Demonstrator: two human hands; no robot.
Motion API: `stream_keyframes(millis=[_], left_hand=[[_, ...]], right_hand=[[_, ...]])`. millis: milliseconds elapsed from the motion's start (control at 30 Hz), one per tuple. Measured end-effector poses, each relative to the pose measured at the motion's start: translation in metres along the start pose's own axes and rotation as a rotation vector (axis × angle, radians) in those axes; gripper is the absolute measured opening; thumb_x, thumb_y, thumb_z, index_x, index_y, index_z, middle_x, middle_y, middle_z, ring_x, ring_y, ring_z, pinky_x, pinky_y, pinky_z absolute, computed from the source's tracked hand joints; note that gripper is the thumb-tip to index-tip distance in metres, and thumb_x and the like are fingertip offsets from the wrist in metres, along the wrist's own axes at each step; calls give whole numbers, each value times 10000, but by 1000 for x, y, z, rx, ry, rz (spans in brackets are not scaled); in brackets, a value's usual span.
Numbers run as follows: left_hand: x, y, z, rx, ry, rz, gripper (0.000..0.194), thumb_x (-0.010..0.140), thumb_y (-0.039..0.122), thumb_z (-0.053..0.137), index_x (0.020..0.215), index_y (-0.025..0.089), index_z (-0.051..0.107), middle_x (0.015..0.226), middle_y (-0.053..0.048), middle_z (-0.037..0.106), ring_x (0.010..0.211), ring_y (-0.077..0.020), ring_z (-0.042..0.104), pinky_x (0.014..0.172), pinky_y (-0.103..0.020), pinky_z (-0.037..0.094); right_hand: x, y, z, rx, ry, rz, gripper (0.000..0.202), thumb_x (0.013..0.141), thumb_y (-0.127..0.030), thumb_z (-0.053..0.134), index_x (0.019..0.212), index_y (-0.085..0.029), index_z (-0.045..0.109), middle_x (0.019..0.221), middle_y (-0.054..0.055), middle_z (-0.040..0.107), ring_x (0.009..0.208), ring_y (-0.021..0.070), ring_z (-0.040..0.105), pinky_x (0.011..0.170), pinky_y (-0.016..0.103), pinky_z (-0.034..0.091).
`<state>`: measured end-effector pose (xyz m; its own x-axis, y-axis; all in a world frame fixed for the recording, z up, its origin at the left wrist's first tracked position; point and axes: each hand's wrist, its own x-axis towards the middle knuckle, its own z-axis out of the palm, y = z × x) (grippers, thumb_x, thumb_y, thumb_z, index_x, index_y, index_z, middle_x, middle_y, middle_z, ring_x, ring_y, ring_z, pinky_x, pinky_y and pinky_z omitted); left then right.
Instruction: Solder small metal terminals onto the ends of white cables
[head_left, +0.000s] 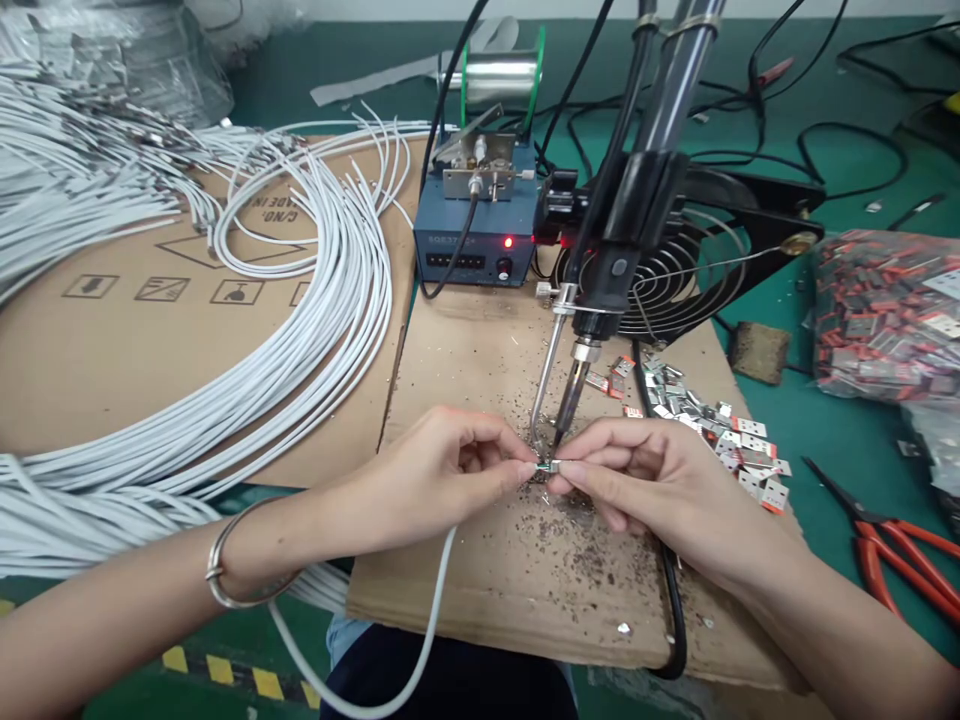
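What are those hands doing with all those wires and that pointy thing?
A person's left hand and right hand are pinching a small metal piece between their fingertips. It sits right by the tip of the pointy thing, a soldering iron; I can't tell if they touch. A white cable hangs down from under the left hand. More white cables lie in a big bundle to the left, and loose metal connectors are piled beside the right hand.
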<state>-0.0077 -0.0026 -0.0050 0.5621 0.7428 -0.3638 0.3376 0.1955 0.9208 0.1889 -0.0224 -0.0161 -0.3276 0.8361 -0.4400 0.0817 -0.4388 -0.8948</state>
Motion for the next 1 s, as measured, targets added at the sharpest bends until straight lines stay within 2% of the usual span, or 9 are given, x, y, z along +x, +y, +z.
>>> stream_keyframes(millis=[233,467,867,1000], left_hand=[[0,5,0,-2,0,5,136,807,239,589,789,122,657,546,48,526,453,-62,443,432,-179,382],[1,7,-1,6,-8,-15,130,799,235,589,776,132,664,506,52,515,443,-67,438,425,-182,381],[2,6,-1,-9,9,-8,118,792,220,603,772,119,662,529,53,517,453,-61,448,444,-182,394],[2,6,-1,0,0,-38,117,791,213,601,768,117,664,537,48,533,448,-61,452,440,-183,396]], right_hand=[[-1,1,-1,42,3,-25,157,722,-323,722,708,-168,701,675,75,724,374,46,434,354,168,344],[0,-1,0,37,14,-5,161,689,-319,748,689,-165,700,667,81,722,374,54,426,349,182,342],[-2,0,0,56,27,-14,133,719,-311,729,707,-178,720,677,73,728,415,70,496,378,176,378],[-1,-2,2,46,29,9,122,692,-291,745,670,-177,708,668,71,726,404,68,490,365,174,374]])
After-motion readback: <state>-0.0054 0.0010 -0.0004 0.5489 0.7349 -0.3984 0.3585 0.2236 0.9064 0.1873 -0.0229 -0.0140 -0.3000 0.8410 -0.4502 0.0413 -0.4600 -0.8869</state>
